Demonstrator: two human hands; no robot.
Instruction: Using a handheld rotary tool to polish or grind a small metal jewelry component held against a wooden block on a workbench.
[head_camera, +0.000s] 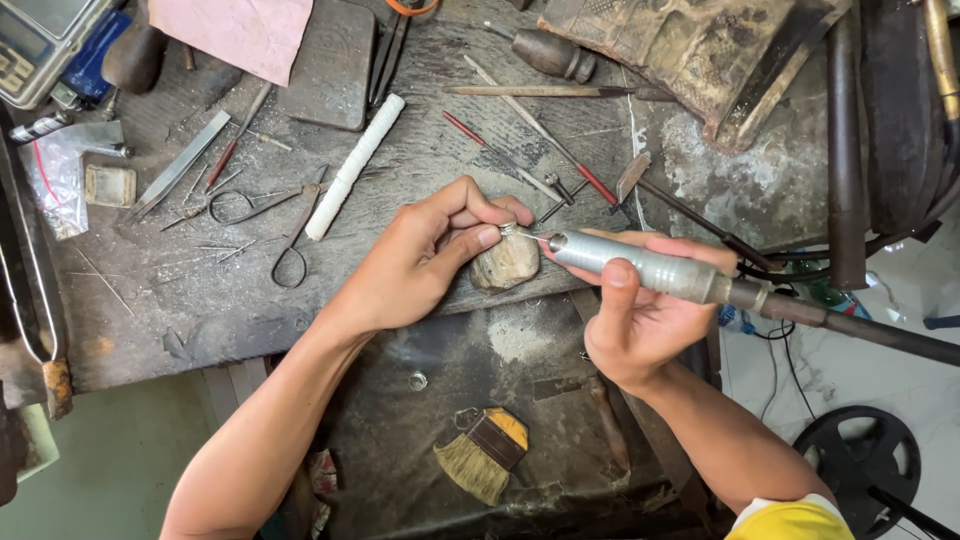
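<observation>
While I watch head cam: L hand pinches small silver ring btwn thumb & forefinger, atop worn wooden peg at bench edge | R hand clamped round metal rotary handpiece, bit tip touching ring | scissors, tweezers left on bench | brush lies below.

**Bench and surroundings**

Workbench was dark, scarred wood, dusted with pale filings and scratched throughout. A lower tray sat beneath its front edge, equally grimy. Floor at left was pale green; floor at right was white, marbled tile. Light was even, with soft shadows.
</observation>
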